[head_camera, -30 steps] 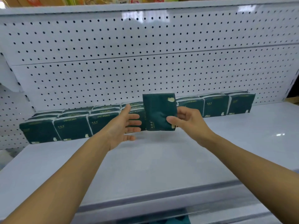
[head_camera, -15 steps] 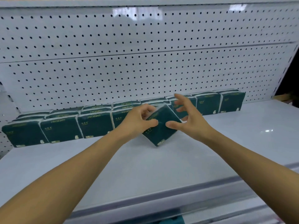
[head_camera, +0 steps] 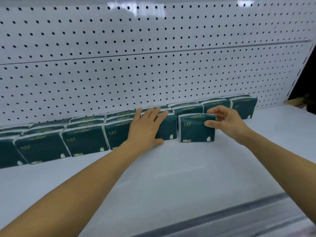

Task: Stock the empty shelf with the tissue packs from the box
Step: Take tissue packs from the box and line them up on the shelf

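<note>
A dark green tissue pack (head_camera: 195, 129) stands upright on the white shelf (head_camera: 188, 168), just in front of the row. My right hand (head_camera: 225, 122) pinches its upper right corner, thumb on the front face and fingers behind the top edge. My left hand (head_camera: 147, 129) lies flat with straight fingers against the front of the neighbouring pack (head_camera: 168, 129) to the left. A row of dark green tissue packs (head_camera: 85, 139) runs along the pegboard from far left to right. The box is out of view.
A white pegboard back panel (head_camera: 153, 65) rises behind the row. The shelf's front lip (head_camera: 222, 218) crosses the lower right. The shelf's right end opens onto a dark gap (head_camera: 307, 79) with something wooden (head_camera: 295, 101) beside it.
The pack was held up, then tilted down between both hands. Now it stands upright on the shelf. My left hand has let go and moved left onto the neighbouring pack.
</note>
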The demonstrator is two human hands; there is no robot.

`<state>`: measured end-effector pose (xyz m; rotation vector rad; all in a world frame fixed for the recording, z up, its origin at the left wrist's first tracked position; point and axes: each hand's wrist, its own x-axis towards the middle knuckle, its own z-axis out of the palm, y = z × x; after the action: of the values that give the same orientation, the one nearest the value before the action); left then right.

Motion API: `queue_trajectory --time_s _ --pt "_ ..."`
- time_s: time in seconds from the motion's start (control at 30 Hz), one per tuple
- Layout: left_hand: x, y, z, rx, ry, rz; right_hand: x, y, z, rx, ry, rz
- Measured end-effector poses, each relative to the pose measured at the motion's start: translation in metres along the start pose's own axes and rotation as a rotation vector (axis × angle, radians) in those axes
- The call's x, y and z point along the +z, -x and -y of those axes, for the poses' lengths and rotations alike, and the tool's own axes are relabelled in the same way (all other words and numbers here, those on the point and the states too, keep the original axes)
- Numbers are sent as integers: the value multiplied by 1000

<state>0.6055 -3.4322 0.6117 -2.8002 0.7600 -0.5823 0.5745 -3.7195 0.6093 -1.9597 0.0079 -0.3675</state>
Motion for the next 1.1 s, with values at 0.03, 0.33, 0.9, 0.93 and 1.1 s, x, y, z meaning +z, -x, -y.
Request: queue_trajectory --time_s 0.03,0.33,0.9,0.93,1.1 --pt "3 -3 0 1 -25 5 1 -5 -2 -11 32 -8" --pt "14 -9 -6 -73 -71 -19 29 -17 -15 -271 315 -155" --pt "-21 26 -16 -211 20 -30 47 27 7 -578 797 -135" --pt "-24 40 -18 -218 45 -82 49 40 13 -638 796 -111" --pt "-38 121 -24 -287 130 -331 74 107 47 -705 709 -61"
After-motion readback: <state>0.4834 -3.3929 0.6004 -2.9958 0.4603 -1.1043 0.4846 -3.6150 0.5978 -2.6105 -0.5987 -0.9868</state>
